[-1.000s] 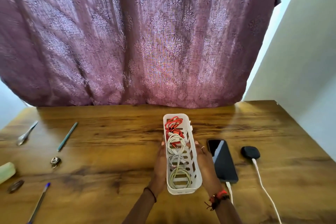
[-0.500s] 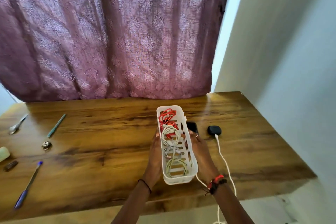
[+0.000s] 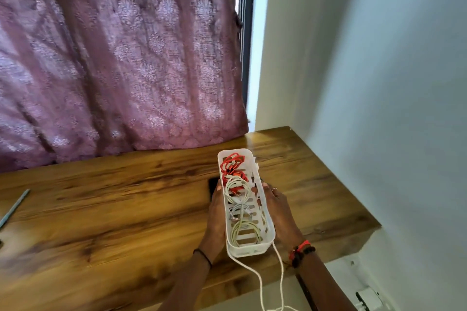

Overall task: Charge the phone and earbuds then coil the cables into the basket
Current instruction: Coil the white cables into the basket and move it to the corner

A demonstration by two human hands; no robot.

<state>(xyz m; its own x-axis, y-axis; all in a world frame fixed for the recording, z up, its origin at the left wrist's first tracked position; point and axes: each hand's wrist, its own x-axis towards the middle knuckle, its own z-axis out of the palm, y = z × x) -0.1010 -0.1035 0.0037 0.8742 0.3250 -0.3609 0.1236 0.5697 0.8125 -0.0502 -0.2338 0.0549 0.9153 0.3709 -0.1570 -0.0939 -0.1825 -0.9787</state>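
Observation:
I hold a long white slotted basket (image 3: pixel 267 240) lengthwise above the wooden table (image 3: pixel 126 209). My left hand (image 3: pixel 214 219) grips its left wall and my right hand (image 3: pixel 280 212) grips its right wall. Inside lie a coiled red cable (image 3: pixel 232 165), a coiled white cable (image 3: pixel 237 189) and more pale coils nearer me. Only a dark corner of the phone (image 3: pixel 213 185) peeks out left of my left hand. Two white charging cables (image 3: pixel 257 278) run from under the basket over the table's front edge. The earbuds case is hidden behind the basket and my hands.
A teal pen (image 3: pixel 14 208) lies at the table's left edge. A purple patterned curtain (image 3: pixel 121 58) hangs behind the table. A pale wall (image 3: pixel 391 108) closes off the right side, with a white socket (image 3: pixel 366 298) low on it.
The basket has been carried to the right over the phone and earbuds case, both hands still on it. The view has swung right, dropping the left-side clutter out of frame.

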